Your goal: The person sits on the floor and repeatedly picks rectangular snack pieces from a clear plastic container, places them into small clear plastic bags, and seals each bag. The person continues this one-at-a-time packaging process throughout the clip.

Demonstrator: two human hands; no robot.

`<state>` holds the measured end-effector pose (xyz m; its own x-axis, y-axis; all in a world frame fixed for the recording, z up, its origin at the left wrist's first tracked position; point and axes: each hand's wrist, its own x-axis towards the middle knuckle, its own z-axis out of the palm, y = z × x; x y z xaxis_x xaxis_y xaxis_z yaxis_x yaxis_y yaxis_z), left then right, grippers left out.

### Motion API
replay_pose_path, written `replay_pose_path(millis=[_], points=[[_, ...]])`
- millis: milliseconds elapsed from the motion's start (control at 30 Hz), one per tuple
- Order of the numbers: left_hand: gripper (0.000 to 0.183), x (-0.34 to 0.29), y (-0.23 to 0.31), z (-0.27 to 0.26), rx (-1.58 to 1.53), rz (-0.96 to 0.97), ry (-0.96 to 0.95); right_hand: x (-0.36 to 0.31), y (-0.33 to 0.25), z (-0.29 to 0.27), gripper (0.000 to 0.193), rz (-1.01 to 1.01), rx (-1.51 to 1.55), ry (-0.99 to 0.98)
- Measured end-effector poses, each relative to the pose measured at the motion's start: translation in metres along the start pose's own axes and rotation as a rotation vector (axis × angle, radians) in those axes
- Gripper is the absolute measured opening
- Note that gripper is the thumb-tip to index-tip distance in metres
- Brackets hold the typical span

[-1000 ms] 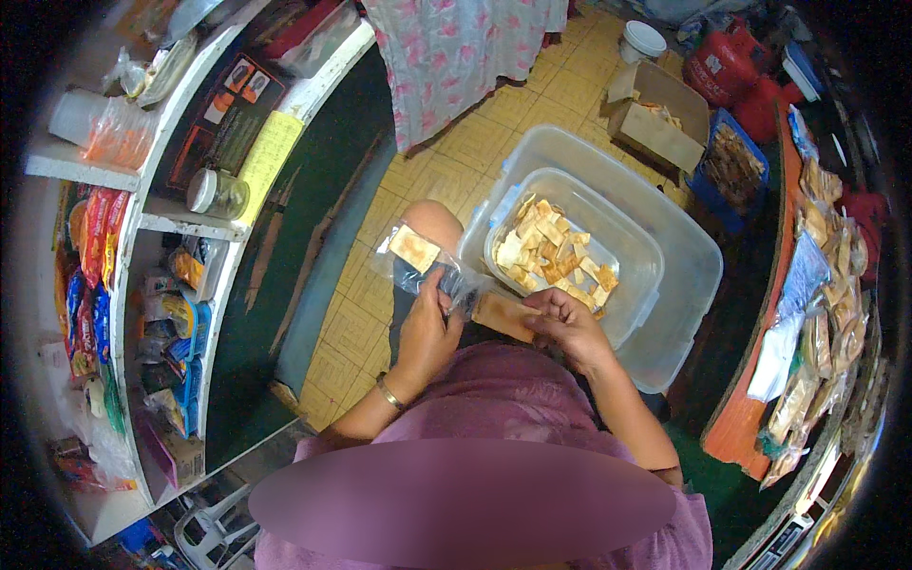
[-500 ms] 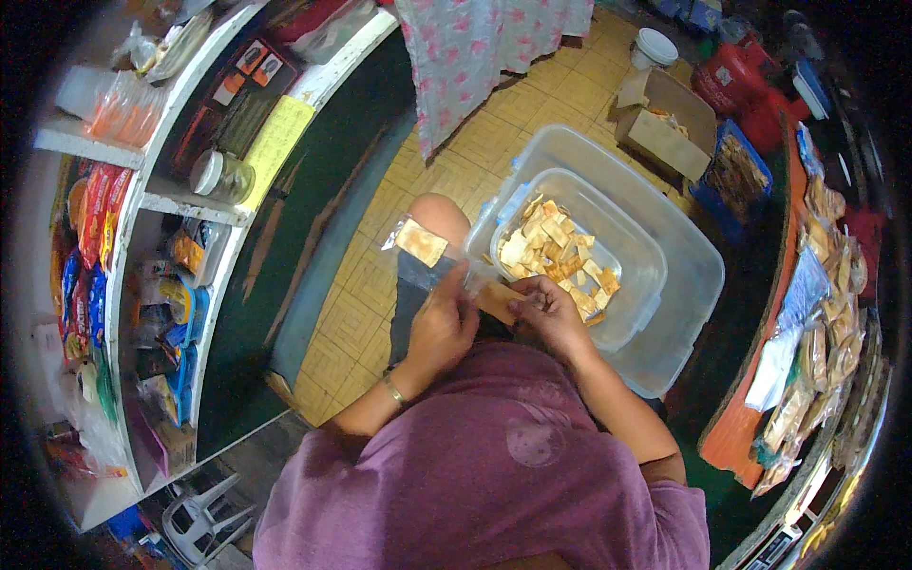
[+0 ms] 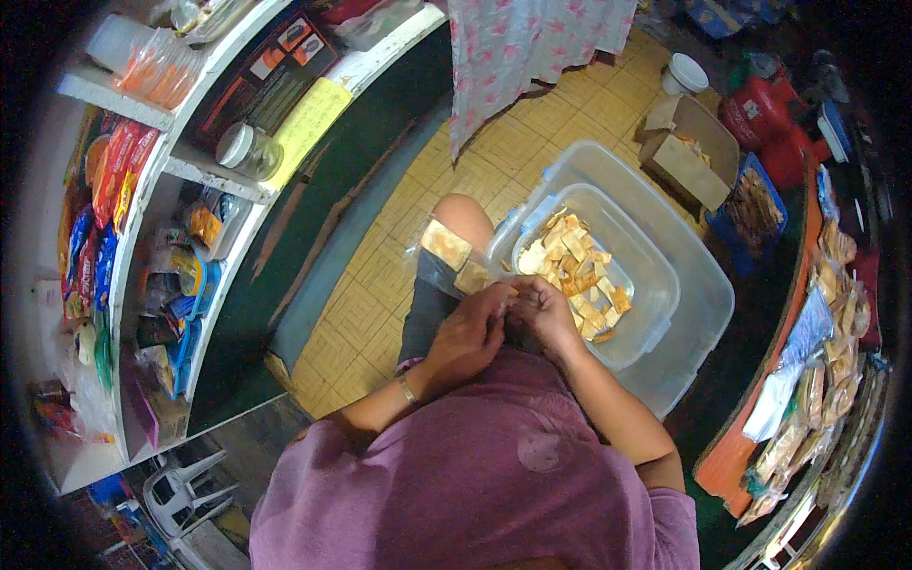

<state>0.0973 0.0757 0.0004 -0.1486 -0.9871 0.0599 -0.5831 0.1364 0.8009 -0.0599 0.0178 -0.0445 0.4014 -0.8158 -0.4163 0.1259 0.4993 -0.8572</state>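
My left hand (image 3: 470,331) is closed on the near end of a clear plastic bag (image 3: 437,273), which lies over my bent knee. Inside the bag are a pale, browned flat piece like toasted bread (image 3: 445,244) and a second such piece (image 3: 472,277) close to my fingers. My right hand (image 3: 541,309) meets the left one at the bag's near end, its fingertips pinched together; what they hold is hidden. Just beyond the right hand, a small translucent tub (image 3: 655,309) holds many toasted pieces (image 3: 575,261) and sits within a larger clear bin (image 3: 708,304).
White shelves (image 3: 214,185) with packets and a lidded jar (image 3: 249,152) line the left. Ahead hangs a flowered curtain (image 3: 537,57). A cardboard box (image 3: 689,166), white bucket (image 3: 684,74) and red gas cylinders (image 3: 760,114) stand far right. Filled packets (image 3: 807,380) lie on the right-hand table.
The flat piece that was between my hands is now in the bag, behind the first. My hands have come closer together at the bag's end. The whole view has shifted slightly.
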Motion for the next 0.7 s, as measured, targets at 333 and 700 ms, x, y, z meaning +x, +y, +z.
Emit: replay_pose_path(millis=[333, 700], points=[[0.054, -0.005, -0.007, 0.0, -0.1, -0.014, -0.039, 0.015, 0.019, 0.006, 0.028, -0.045, -0.072, 0.018], [0.056, -0.006, -0.017, 0.004, -0.194, -0.148, 0.012, 0.023, 0.037, 0.017, 0.022, -0.114, -0.055, 0.046]])
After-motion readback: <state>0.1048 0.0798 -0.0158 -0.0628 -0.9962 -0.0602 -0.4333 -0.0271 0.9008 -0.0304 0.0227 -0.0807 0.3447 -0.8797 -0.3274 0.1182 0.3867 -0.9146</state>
